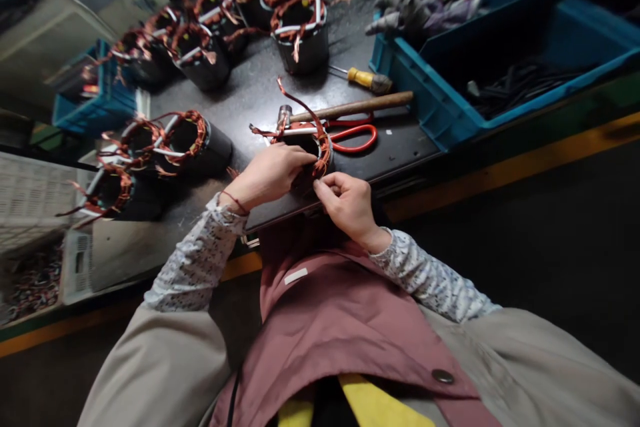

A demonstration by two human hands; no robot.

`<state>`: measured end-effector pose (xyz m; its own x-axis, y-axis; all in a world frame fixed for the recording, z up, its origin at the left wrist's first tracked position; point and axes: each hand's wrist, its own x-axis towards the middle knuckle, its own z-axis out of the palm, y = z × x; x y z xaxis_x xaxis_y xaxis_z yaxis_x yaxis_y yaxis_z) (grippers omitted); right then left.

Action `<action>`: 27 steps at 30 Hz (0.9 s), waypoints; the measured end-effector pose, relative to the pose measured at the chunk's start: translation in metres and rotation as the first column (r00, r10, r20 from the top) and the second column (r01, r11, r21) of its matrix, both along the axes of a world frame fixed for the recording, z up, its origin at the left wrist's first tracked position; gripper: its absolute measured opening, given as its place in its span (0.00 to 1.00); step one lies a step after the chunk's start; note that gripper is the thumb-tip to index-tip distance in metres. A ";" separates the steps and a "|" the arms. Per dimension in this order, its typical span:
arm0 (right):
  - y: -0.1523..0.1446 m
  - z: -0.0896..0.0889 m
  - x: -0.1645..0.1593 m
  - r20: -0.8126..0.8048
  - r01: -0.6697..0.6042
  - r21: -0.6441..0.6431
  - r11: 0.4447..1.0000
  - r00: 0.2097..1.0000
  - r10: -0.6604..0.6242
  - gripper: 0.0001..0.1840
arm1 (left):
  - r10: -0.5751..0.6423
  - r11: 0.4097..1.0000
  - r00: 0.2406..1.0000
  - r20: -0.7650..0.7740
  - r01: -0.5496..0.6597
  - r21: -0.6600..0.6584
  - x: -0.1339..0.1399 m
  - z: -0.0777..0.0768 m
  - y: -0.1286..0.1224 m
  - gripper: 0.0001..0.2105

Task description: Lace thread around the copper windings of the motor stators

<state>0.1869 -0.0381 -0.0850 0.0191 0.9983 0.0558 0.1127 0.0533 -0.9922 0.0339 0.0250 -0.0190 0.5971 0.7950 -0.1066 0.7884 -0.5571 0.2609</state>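
Observation:
A motor stator (326, 147) stands near the table's front edge, its copper windings bound in a ring with white sleeves and loose wire ends sticking up. My left hand (270, 173) lies over its near left rim, fingers bent into the ring and its index finger at the winding. At the near right side of the same ring, my right hand (347, 203) is closed, thumb against the index finger; whatever is in the pinch is too small to make out. Just behind the stator lie a hammer (350, 107) and red-handled scissors (357, 137), their blades hidden.
More stators (303, 40) stand in groups at the back and left (213, 147). A yellow-handled screwdriver (365, 79) lies beside blue bins (430, 103) on the right; grey gloves (425, 10) hang over one rim. Another blue bin (95, 110) and a white crate (77, 267) are left.

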 end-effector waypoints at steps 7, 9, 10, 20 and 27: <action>-0.005 -0.006 0.046 0.072 -0.473 -0.259 0.842 0.860 0.505 0.21 | 0.181 0.940 0.983 -0.002 -0.172 0.293 0.000 0.010 -0.009 0.08; -0.002 -0.007 0.061 0.221 -0.335 -0.133 0.933 0.907 0.357 0.16 | 0.254 0.942 0.936 0.244 -0.297 0.158 -0.001 0.014 -0.014 0.08; -0.001 -0.004 0.064 0.249 -0.228 -0.005 0.974 0.943 0.223 0.17 | 0.305 0.944 0.874 0.378 -0.329 -0.001 0.000 0.016 -0.017 0.09; -0.027 0.040 0.043 0.606 -0.685 0.455 0.570 0.706 0.366 0.10 | 0.359 0.919 0.567 0.741 -0.075 -0.388 0.035 0.006 -0.057 0.12; -0.018 0.037 0.056 0.627 -0.509 0.645 0.570 0.779 -0.014 0.10 | 0.105 0.981 0.651 0.752 -0.192 0.029 0.035 -0.020 -0.082 0.09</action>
<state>0.2430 -0.0565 -0.0484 -0.5135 0.5230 0.6803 0.4244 0.8439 -0.3284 0.0691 -0.0571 -0.0391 0.3144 0.8600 0.4020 0.4283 -0.5064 0.7484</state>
